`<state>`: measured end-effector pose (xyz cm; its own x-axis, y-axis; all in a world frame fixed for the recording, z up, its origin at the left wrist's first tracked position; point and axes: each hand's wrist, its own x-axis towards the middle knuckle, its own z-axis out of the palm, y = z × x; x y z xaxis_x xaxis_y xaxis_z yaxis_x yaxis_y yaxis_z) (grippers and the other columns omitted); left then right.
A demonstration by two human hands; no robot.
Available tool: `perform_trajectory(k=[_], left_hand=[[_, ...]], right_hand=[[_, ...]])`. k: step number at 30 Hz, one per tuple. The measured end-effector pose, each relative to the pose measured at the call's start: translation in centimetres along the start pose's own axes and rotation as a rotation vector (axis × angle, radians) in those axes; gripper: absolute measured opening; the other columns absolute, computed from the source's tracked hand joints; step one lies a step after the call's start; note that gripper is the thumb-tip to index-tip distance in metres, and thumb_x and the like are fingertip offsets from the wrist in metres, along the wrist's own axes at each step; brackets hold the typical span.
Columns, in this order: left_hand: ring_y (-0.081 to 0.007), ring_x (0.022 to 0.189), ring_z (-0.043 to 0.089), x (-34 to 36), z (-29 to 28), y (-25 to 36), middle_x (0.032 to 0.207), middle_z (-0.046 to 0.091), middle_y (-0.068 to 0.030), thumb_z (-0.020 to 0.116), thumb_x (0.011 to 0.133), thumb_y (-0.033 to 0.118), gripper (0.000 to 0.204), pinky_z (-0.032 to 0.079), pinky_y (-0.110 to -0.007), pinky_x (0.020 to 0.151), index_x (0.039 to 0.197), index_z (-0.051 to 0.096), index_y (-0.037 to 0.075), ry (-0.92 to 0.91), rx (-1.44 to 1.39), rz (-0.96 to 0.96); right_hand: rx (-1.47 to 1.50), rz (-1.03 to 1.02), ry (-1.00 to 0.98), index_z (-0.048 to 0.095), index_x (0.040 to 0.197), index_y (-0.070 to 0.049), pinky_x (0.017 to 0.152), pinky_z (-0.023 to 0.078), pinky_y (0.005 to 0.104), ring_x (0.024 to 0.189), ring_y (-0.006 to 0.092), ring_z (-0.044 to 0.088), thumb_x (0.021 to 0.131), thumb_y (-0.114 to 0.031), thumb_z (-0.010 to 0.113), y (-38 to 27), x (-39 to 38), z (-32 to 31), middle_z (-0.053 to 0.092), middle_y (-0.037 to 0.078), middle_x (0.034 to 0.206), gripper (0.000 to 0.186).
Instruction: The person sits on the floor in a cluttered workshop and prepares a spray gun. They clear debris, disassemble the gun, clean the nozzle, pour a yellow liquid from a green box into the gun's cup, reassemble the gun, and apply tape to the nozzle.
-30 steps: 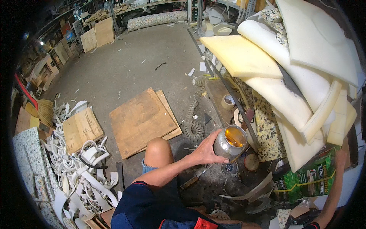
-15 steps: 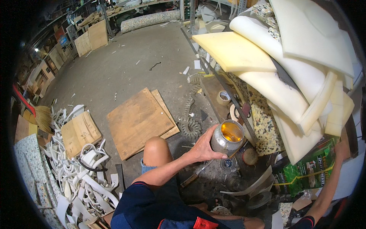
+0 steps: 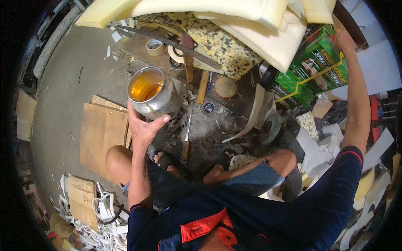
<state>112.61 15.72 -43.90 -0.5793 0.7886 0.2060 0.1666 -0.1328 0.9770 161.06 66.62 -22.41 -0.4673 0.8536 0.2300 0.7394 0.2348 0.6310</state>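
Observation:
My left hand [image 3: 144, 127] is wrapped round a silvery metal cup [image 3: 161, 102], thumb along its lower side. The cup is tilted so its mouth faces up, with amber liquid [image 3: 146, 85] inside. Out at the right, my right arm is stretched to a bundle of green printed packages [image 3: 320, 62] tied with yellow strap. My right hand [image 3: 346, 41] is at the bundle's far right edge; its fingers are partly hidden there, so its grip is unclear. On the floor between my feet and the cup lies a knife [image 3: 186, 150] with a wooden handle.
Foam sheets [image 3: 268, 37] are piled at the far side. Near them lie a tape roll [image 3: 155, 47], a metal bar [image 3: 180, 48] and a round tin [image 3: 225, 87]. Plywood boards [image 3: 100, 138] lie at left, above white scraps [image 3: 100, 234]. More foam offcuts [image 3: 322, 142] lie at right.
The view has swung right and down toward my body. My left hand still holds the cup, now more upright in the arm's reach; my right hand stays by the green bundle.

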Motion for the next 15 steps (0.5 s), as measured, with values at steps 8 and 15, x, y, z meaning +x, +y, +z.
perform_trajectory(k=[8,15], left_hand=[[-0.0243,0.121,0.054,0.0,0.4,-0.1,0.131,0.055,-0.0119,0.096,0.06,0.025,0.101,0.041,-0.039,0.107,0.14,0.039,0.003,-0.013,-0.009,-0.008],[-0.024,0.121,0.054,-0.1,0.2,0.2,0.131,0.055,-0.0115,0.096,0.06,0.023,0.1,0.041,-0.038,0.106,0.139,0.039,0.003,-0.01,-0.066,-0.003]], right_hand=[[0.25,0.156,0.167,0.068,0.098,0.001,0.081,0.053,0.0512,0.089,0.0432,0.067,0.086,-0.012,0.056,-1.4,-0.3,-0.8,0.068,0.028,0.089,0.021],[0.198,0.097,0.246,0.068,0.105,-0.005,0.081,0.052,0.0502,0.094,0.0423,0.067,0.086,-0.016,0.06,-1.5,-1.9,-0.2,0.069,0.024,0.099,0.024]])
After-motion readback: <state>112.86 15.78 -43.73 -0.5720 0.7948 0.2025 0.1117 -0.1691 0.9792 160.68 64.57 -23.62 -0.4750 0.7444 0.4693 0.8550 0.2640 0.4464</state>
